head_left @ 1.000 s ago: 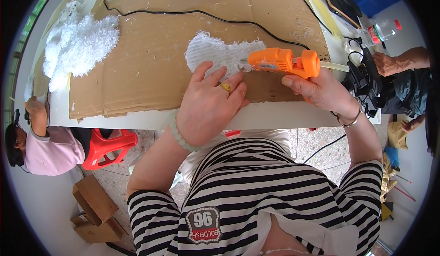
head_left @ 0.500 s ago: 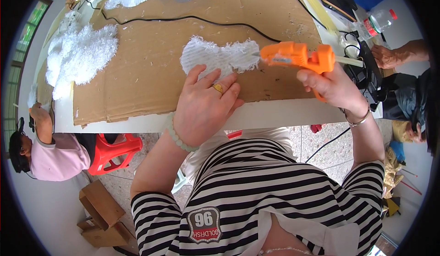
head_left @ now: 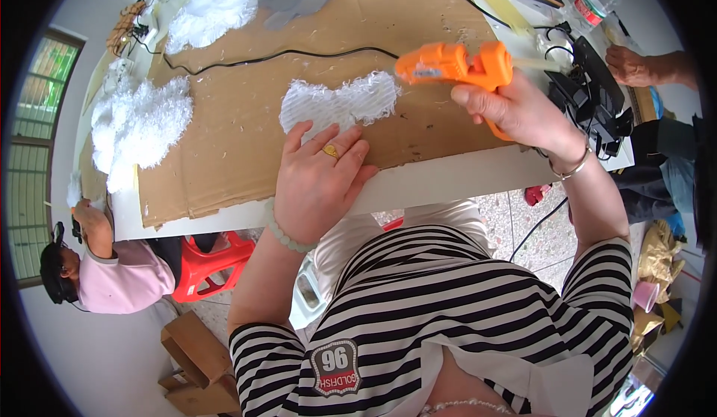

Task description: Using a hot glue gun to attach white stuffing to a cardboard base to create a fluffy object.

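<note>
My right hand [head_left: 499, 111] is wrapped round the grip of an orange hot glue gun [head_left: 448, 64], a pale glue stick [head_left: 539, 64] poking out of its back. The gun's front end points left and stands just off the right end of a white, fluffy-edged fabric piece [head_left: 336, 100]. This piece is bow-shaped, with a ribbed face upward, on the cardboard sheet [head_left: 224, 141]. My left hand [head_left: 320, 174] lies flat over its near edge, fingers outstretched and pressing lightly, gripping nothing.
A black cord [head_left: 276, 60] crosses the cardboard to the gun. White fluffy pieces [head_left: 146, 129] are heaped at left, grey pieces [head_left: 299, 0] at the back. A plastic bottle [head_left: 594, 2] and black devices [head_left: 597, 92] stand at right. One person sits at left; another's hand [head_left: 627, 66] shows at right.
The glue gun has lifted away from the fabric piece's right end, where its nozzle was. My left hand stays on the piece. The whole view has shifted and turned slightly.
</note>
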Motion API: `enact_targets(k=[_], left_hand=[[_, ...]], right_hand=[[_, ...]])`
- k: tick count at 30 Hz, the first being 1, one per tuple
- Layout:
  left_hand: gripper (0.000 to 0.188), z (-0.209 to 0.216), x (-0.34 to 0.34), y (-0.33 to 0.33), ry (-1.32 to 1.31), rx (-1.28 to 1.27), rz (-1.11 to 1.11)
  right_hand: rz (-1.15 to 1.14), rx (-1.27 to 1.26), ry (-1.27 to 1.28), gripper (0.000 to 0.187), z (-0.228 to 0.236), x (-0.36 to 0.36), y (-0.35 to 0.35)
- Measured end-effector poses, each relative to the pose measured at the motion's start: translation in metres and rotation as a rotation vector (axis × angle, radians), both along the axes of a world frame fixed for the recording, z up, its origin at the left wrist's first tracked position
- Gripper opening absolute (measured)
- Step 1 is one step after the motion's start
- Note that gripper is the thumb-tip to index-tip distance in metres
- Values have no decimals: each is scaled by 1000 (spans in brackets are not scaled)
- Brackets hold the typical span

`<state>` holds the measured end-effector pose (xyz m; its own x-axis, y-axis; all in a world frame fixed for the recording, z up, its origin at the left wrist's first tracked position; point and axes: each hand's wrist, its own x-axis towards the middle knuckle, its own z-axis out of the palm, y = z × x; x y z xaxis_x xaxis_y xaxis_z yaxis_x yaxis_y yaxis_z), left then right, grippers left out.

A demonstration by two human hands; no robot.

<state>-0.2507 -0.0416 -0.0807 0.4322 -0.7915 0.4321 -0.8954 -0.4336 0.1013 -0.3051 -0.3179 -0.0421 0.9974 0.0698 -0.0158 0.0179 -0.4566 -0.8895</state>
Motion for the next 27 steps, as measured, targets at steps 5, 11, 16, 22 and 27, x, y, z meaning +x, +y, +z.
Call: enact_targets(k=[5, 11, 16, 22, 27], left_hand=[[30, 11, 0, -5, 64, -4, 16], [25, 14, 6, -12, 46, -181, 38], [23, 26, 13, -13, 21, -216, 122], [22, 21, -5, -28, -114, -125, 77], [22, 13, -3, -63, -278, -117, 138]], right_hand=[[28, 189, -71, 42, 9, 7, -2], [-148, 552, 87, 46, -1, 32, 18], [-197, 669, 81, 47, -18, 44, 24], [-142, 650, -6, 44, -21, 65, 31], [-110, 667, 42, 42, -23, 79, 31]])
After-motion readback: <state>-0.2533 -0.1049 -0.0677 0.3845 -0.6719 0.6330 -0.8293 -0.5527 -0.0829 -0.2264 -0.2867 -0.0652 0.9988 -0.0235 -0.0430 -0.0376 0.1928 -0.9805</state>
